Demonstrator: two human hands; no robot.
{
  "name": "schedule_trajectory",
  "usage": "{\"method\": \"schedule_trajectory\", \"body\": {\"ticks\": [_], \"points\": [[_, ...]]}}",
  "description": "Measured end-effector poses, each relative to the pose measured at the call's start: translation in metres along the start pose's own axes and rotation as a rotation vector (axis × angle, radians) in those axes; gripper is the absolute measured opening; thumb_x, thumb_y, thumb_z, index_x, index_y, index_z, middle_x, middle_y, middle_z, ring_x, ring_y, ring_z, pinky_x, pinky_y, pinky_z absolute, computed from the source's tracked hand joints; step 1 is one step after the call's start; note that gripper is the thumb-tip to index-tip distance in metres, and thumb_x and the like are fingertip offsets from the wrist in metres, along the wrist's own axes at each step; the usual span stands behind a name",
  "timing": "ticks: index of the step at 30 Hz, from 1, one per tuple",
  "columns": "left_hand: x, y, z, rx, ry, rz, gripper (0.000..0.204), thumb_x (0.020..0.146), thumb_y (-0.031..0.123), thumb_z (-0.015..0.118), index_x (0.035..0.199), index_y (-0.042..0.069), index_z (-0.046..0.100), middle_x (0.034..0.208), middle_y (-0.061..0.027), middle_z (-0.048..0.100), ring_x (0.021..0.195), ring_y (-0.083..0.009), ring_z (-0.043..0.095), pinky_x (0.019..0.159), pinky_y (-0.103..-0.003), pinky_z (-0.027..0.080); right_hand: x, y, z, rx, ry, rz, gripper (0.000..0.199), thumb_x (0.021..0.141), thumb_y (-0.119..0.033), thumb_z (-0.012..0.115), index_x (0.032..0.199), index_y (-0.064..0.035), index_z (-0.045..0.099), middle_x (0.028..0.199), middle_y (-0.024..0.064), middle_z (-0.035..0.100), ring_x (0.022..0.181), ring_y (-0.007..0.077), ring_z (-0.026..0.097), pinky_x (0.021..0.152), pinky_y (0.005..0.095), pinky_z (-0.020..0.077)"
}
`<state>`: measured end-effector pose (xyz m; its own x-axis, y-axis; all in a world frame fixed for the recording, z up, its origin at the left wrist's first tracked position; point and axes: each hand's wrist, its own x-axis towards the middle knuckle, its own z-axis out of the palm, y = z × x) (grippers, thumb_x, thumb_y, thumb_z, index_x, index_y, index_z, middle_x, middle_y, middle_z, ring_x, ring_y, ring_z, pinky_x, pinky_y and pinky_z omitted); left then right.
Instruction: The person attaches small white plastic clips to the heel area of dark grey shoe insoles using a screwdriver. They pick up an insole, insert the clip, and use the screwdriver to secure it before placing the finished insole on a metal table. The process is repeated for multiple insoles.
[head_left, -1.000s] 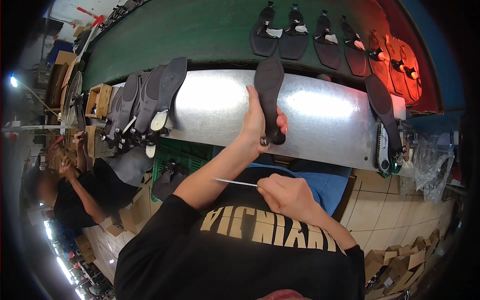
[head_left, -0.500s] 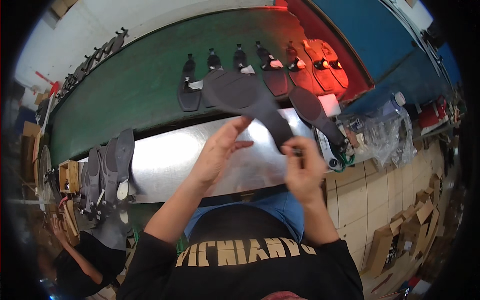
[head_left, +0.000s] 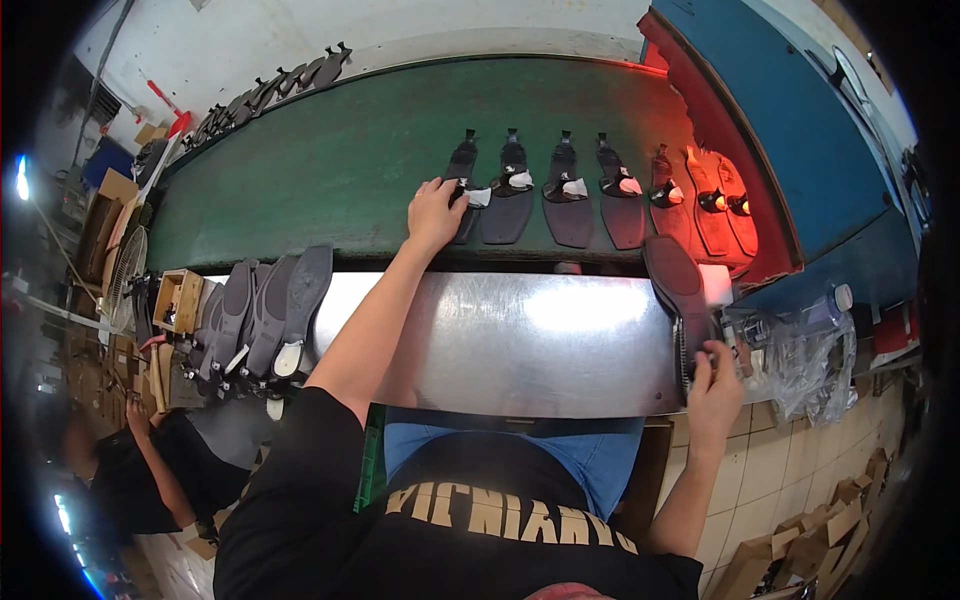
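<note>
My left hand (head_left: 437, 213) reaches onto the green conveyor belt (head_left: 330, 170). Its fingers close around the strap area of the leftmost black sandal (head_left: 465, 160) in a row. At the right end of the shiny metal shelf (head_left: 520, 345), my right hand (head_left: 712, 388) grips the narrow end of a dark shoe sole (head_left: 676, 275), whose wide end points toward the belt. Another sole seems to lie beneath it, mostly covered. Several more black sandals (head_left: 569, 215) with pale tissue at their straps stand along the belt, the right ones under red light.
A stack of dark soles (head_left: 305, 300) leans at the shelf's left end, beside a small wooden box (head_left: 178, 300). Clear plastic bags (head_left: 805, 355) hang on the right, near the red-lit tunnel opening (head_left: 770, 230). Another person's arm (head_left: 160, 465) shows at lower left.
The sole held over the shelf has moved right and down onto the shelf's right end, with my right hand. My left hand has gone forward to the leftmost sandal. The view has shifted.
</note>
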<state>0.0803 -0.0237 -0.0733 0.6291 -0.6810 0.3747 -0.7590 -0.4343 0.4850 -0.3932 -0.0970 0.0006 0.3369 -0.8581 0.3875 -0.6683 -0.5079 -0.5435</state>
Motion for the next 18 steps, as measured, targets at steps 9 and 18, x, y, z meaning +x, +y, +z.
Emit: {"method": "schedule_trajectory", "body": {"ticks": [9, 18], "points": [[-0.002, 0.012, -0.039, -0.779, 0.246, -0.183, 0.021, 0.077, 0.007, 0.076, 0.097, 0.002, 0.069, 0.093, -0.0035, 0.065, 0.080, -0.0125, 0.061, 0.071, -0.026, 0.049, -0.015, -0.070, 0.013, 0.201, -0.115, -0.108, 0.026, 0.086, 0.001, 0.052, 0.110, -0.0037, 0.061, 0.092, 0.0152, 0.054, 0.087, 0.0298, 0.056, 0.077, 0.0358, 0.0449], [-0.112, 0.092, -0.110, -1.293, -0.104, -0.331, 0.013, 0.083, 0.000, 0.060, 0.095, 0.001, 0.064, 0.107, -0.0100, 0.069, 0.093, -0.0121, 0.062, 0.087, -0.026, 0.048, -0.010, -0.047, 0.079, -0.087, -0.125, -0.154, 0.028, 0.084, -0.011, 0.063, 0.111, -0.0070, 0.066, 0.090, 0.0103, 0.054, 0.086, 0.0284, 0.053, 0.076, 0.0397, 0.0433]]}}
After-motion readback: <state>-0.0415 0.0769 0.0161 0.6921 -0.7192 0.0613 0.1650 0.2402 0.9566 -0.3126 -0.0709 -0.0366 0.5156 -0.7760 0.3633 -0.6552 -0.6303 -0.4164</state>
